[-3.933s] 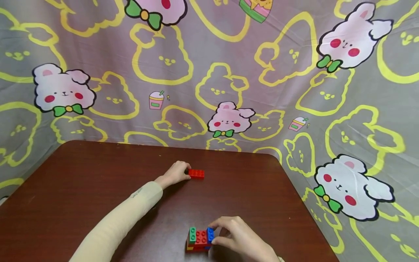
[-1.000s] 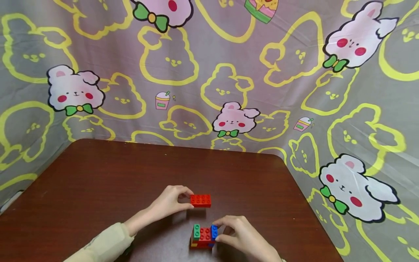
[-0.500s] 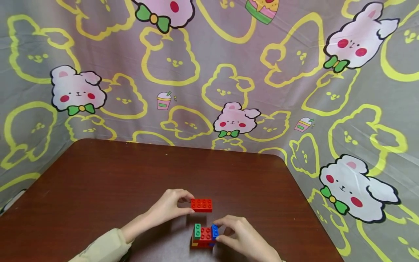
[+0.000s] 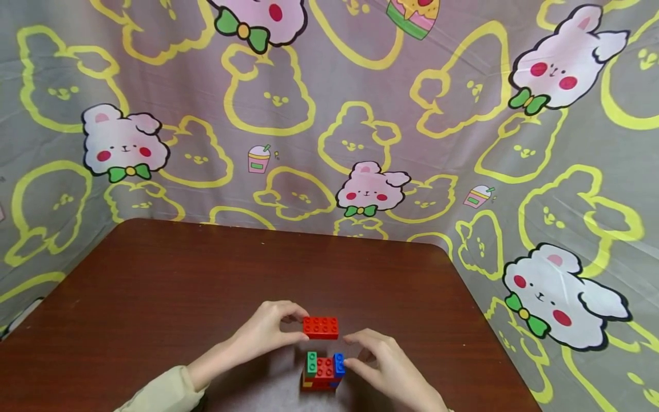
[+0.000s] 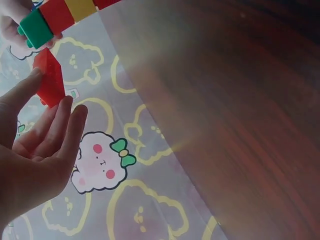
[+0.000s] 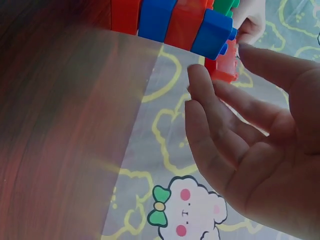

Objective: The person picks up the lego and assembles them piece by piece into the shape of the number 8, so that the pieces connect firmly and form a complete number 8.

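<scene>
Between thumb and fingertips, my left hand [image 4: 269, 329] pinches a red eight-stud toy building brick [image 4: 320, 328] by its left end, raised above the table. Just nearer to me stands a brick stack [image 4: 324, 368] with layers of red, yellow and blue. On its top, a small green brick [image 4: 311, 364] sits at the left end and a small blue brick [image 4: 338, 364] at the right, red studs showing between. My right hand [image 4: 388, 363] is beside the blue brick, thumb tip close to it and fingers spread apart. In the right wrist view, its fingers [image 6: 200, 80] hold nothing.
The brown wooden table [image 4: 206, 269] extends away to a grey curtain [image 4: 309, 126] with yellow outlines and bunny faces, which hangs round its back and right sides. A light sleeve [image 4: 159, 392] covers my left forearm.
My left hand has taken the red brick from farther back on the table and brought it toward me, just behind the stack. My right hand has loosened from the blue brick, fingers spreading.
</scene>
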Demonstrator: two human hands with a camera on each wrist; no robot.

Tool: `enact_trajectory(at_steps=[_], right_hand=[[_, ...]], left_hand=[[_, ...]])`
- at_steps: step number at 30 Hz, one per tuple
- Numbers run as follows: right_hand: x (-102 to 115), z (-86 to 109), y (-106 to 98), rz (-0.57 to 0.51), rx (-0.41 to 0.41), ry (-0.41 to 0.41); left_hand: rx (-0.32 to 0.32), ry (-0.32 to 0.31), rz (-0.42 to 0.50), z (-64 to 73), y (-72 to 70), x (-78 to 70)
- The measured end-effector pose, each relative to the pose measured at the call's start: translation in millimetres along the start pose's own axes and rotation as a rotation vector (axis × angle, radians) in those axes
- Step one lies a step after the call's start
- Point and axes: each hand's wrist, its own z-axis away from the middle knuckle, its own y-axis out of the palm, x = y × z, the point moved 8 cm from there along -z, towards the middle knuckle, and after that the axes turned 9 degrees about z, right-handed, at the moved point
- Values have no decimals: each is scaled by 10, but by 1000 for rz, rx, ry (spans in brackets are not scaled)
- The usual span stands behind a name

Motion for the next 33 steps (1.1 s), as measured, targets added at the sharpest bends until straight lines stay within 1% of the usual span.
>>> enact_trajectory(at_steps=[5,9,14,24,30,33], right_hand=[[54,-5,-74,23,-130,-69],[67,-13,-87,24,-158,-70],[85,-37,-86,22,-144,-66],[126,-70,-75,22,-130,-78],[108,-61,-61,11,-101,-41],[94,-51,-54,3,-71,-14]], left_hand=[[14,2,16,16,18,-61],[27,5,39,36,46,-95],[41,-4,59,59,72,-115],[55,-3,44,78,79,-174],[46,34,36,106,85,-230],[48,34,49,116,93,-247]])
